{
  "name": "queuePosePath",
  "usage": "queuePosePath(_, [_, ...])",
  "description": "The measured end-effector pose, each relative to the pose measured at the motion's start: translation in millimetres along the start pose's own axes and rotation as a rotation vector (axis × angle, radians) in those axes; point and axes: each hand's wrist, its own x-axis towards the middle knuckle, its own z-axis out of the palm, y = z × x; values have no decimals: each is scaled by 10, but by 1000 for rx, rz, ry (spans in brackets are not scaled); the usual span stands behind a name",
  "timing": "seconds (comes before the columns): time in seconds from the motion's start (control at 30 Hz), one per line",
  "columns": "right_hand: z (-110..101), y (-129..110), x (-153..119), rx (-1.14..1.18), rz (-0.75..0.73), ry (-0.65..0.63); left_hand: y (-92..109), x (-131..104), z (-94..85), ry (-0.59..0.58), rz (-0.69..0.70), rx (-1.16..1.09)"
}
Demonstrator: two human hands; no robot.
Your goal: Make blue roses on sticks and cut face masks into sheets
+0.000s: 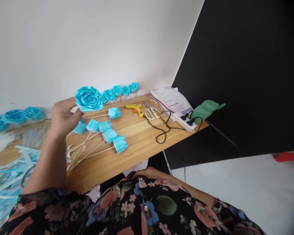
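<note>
In the head view, the blue rose (88, 99) is held up above the desk (134, 140), its petals facing the camera, with the left hand (61, 119) behind and beneath it, grip clamped on its base. Just below, paler buds (120, 144) on thin sticks lie on the wood, some sticks crossing. More roses (117, 90) line the wall. To the right lie a yellow glue gun (136, 108), scissors (153, 109), papers (173, 100) and a white power strip (184, 121) beside a green bottle (205, 110). Blue strips (12, 182) are heaped at the left. The right hand (147, 173) is low, near the front edge by the floral top (147, 209); I cannot tell whether its grip is apart or together
</note>
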Motion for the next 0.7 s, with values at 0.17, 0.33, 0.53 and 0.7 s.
queuePosePath(0.17, [-493,-347,-503,159,-91,89,-3,-15,-11,37,26,10])
queuePosePath(0.33, [-1023,-530,-666,-18,18,355,10,-25,9,31,58,-21])
queuePosePath(0.53, [-1695,-263,-213,-682,317,811,58,-8,-9,43,124,-44])
queuePosePath(0.7, [-2178,-153,204,-904,613,768,90,5,-21,34,173,-56])
